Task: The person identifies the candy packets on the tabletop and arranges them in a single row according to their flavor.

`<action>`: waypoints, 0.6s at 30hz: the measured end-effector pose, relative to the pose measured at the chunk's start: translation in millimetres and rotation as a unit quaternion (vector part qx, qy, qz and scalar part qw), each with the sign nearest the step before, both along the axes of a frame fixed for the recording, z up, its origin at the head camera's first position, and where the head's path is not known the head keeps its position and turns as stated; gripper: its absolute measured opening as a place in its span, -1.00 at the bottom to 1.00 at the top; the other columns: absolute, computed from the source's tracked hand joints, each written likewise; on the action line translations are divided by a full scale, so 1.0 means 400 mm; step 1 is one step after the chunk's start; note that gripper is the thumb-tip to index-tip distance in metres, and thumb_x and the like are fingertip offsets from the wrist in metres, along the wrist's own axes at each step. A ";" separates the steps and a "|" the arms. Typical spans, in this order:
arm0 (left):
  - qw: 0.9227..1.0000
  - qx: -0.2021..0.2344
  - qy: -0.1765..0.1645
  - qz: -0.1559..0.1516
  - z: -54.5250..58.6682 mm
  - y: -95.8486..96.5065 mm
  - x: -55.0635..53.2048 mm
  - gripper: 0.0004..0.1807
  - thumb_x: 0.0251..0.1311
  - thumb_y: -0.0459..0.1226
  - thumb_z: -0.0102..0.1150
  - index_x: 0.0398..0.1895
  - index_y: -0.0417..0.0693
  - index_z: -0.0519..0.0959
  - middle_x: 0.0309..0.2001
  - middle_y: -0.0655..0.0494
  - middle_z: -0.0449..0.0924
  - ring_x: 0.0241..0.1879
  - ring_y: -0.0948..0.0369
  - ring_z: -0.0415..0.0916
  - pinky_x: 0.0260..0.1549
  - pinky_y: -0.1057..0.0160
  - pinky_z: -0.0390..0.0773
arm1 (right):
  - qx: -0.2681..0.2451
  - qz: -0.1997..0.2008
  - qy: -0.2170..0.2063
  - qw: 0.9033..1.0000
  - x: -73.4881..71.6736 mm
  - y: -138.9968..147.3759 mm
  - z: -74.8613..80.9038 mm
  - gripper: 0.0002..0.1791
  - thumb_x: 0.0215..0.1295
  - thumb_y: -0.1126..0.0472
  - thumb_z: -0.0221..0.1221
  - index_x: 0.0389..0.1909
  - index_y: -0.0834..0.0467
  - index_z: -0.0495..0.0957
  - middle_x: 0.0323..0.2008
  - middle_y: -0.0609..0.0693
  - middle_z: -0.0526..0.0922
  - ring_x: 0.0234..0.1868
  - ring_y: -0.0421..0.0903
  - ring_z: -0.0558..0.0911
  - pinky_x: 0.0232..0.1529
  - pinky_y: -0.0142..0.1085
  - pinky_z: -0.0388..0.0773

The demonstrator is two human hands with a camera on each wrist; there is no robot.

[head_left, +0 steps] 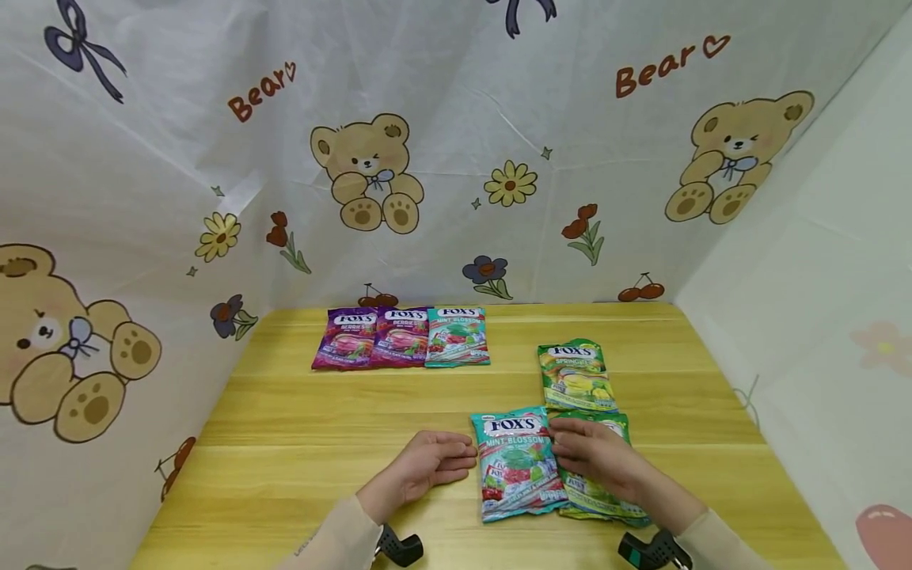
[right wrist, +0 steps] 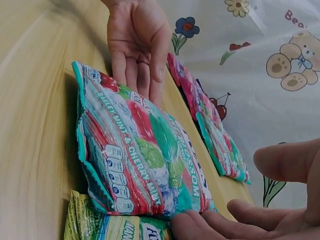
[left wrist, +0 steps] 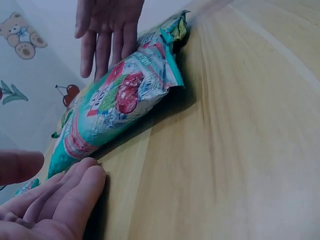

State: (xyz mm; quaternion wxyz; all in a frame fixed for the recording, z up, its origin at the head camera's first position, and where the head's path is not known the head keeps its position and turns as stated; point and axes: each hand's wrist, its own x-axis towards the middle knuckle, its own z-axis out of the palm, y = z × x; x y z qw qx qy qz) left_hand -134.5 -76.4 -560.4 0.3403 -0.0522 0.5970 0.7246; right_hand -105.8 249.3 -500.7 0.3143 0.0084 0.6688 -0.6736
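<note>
A teal Fox's Mint Blossom candy bag [head_left: 518, 467] lies between the two hands near the front of the table. My left hand [head_left: 436, 461] rests at its left edge with the fingers straight. At its right edge, my right hand [head_left: 593, 451] has extended fingers touching the bag and lies over a green-yellow candy bag [head_left: 594, 500], partly hiding it. The teal bag overlaps that green-yellow bag's left side. In the right wrist view, the printed front of the teal bag [right wrist: 142, 145] faces up, thumb and fingers [right wrist: 200, 225] spread apart beside it.
Behind the right hand lies a green Fox's Springtime bag [head_left: 577, 378]. Along the back edge stand a row of two purple Berries bags [head_left: 345, 340] and another teal Mint Blossom bag [head_left: 457, 339]. Bear-printed cloth [head_left: 442, 261] walls the wooden table [head_left: 306, 467] at back and sides.
</note>
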 end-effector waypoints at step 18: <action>1.000 0.003 -0.001 0.017 -0.005 0.028 0.013 -0.54 0.52 -0.40 0.02 0.39 -0.45 0.40 0.17 -0.29 0.65 0.06 0.00 0.73 0.06 0.04 0.72 | -0.017 -0.047 -0.035 0.998 0.002 -0.044 -0.005 -0.15 0.63 0.07 0.01 0.63 0.37 -0.22 0.53 0.54 0.03 0.55 0.41 0.15 0.43 0.13 0.43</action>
